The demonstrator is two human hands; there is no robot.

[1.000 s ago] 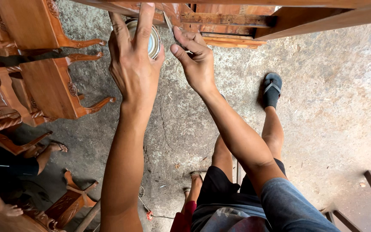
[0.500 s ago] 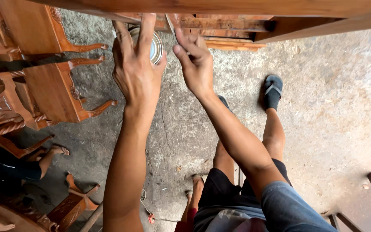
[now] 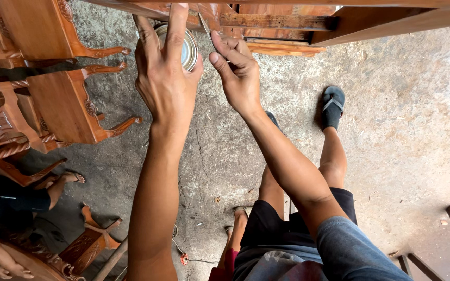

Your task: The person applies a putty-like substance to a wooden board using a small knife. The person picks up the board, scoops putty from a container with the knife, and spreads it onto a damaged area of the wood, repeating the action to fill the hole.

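Both my arms stretch straight out toward twelve o'clock, forearms bare. My left hand (image 3: pixel 169 78) is raised with its back to me, fingers (image 3: pixel 177 28) spread long and pointing to twelve, the thumb out at one o'clock, curled in a hold. My right hand (image 3: pixel 238 73) sits just beside it at three o'clock, fingers bunched in a pinch, wrist bent slightly.

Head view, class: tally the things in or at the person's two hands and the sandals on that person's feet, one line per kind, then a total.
Round tin, in left hand: 1
Thin blade, in right hand: 1
Sandals: 2, one mostly hidden
Total: 4
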